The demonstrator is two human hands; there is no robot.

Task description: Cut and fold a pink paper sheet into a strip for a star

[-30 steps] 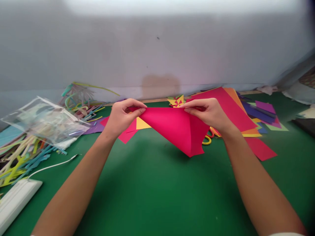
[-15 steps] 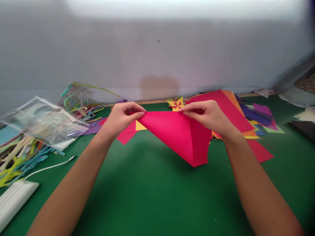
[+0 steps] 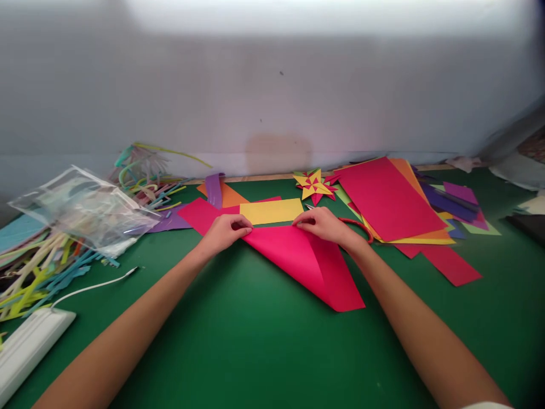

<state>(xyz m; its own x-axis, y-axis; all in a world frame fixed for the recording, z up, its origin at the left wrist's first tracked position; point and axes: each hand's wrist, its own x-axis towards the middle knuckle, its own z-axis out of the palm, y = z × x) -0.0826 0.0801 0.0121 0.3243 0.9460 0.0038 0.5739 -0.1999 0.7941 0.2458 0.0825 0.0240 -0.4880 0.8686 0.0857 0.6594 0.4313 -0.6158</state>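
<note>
A sheet of red paper (image 3: pixel 293 253), folded over on the diagonal, is held between both hands, with its lower corner close to or on the green tabletop. My left hand (image 3: pixel 225 233) pinches its upper left corner between thumb and fingers. Along the same top edge, further right, my right hand (image 3: pixel 319 223) grips the paper in a pinch. Just behind the sheet lies a yellow paper rectangle (image 3: pixel 271 211). Scissors with orange-red handles (image 3: pixel 361 225) are partly hidden behind my right hand. A yellow and red paper star (image 3: pixel 314 184) lies beyond them.
Stacked coloured sheets (image 3: pixel 392 199) lie at the right, with a red paper piece (image 3: pixel 455 267) in front. On the left are a clear plastic bag (image 3: pixel 85 210), heaped paper strips (image 3: pixel 38 267) and a white power strip (image 3: pixel 34 346) with a cable. The wall (image 3: pixel 272 91) stands behind.
Both hands have lowered the red paper toward the tabletop. The yellow rectangle, the star and the scissors behind it now show more fully. Both pinches stay on the top edge.
</note>
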